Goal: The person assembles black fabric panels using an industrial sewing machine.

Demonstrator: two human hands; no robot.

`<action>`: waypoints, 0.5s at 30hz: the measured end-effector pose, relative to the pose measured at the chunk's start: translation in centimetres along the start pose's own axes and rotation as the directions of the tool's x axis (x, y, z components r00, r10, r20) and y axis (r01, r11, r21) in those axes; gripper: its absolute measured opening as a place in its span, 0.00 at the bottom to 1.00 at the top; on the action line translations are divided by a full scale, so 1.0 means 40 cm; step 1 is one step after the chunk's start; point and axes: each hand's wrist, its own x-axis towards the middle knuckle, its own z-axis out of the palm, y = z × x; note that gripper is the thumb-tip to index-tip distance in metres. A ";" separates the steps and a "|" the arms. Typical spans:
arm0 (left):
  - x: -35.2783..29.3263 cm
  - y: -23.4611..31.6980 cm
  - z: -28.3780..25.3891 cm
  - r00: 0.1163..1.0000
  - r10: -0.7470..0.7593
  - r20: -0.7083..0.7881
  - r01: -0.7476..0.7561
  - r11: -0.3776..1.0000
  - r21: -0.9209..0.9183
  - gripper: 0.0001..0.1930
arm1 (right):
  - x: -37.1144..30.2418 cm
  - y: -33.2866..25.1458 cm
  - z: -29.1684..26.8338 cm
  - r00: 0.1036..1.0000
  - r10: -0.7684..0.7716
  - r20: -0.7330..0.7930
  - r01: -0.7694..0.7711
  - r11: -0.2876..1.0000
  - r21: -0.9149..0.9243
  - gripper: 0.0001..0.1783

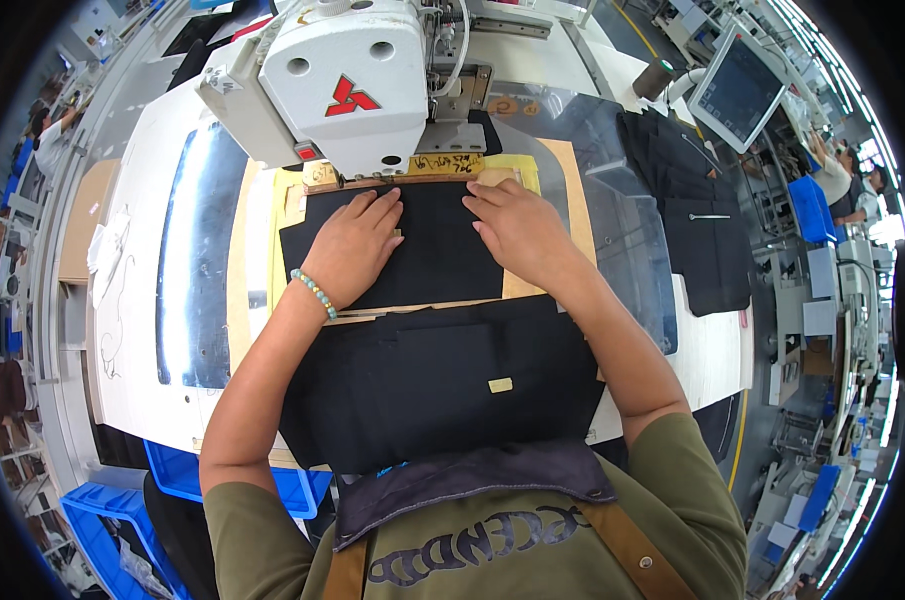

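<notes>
A black fabric panel [432, 235] lies flat beneath the white head of a sewing machine [347, 85], its far edge along a tan template strip [422, 178]. My left hand [357, 245] rests on the panel's left part, fingers stretched toward that far edge. On the panel's right edge lies my right hand [517, 230], its fingers apart and lightly bent, the fingertips by the far right corner. Both hands press from above and neither grips anything. Nearer to me, a stack of black fabric pieces [432, 380] with a small yellow label [500, 385] lies against my apron.
A clear plate [627, 240] spans the right side. Beyond it lie more black fabric pieces [707, 255] with metal tweezers [709, 216], a thread cone [654, 79] and a tilted screen [738, 90]. Blue bins [122, 540] stand at lower left. Other people are farther off.
</notes>
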 end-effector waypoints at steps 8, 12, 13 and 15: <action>0.005 0.005 0.002 1.000 -0.024 -0.005 0.024 1.000 0.014 0.24 | 0.010 0.002 0.014 0.999 -0.040 -0.016 0.040 0.999 -0.002 0.20; 0.008 0.012 0.000 1.000 -0.027 -0.008 0.027 0.998 0.049 0.23 | 0.018 -0.008 0.018 0.998 -0.052 -0.032 0.053 0.998 0.021 0.19; 0.008 0.015 -0.002 1.000 -0.029 -0.005 0.029 0.998 0.052 0.23 | 0.019 -0.007 0.021 0.998 -0.051 -0.032 0.052 0.998 0.020 0.19; 0.008 0.017 -0.004 1.000 -0.028 -0.008 0.028 0.999 0.043 0.23 | 0.023 -0.010 0.028 0.997 -0.065 -0.044 0.066 0.997 0.025 0.18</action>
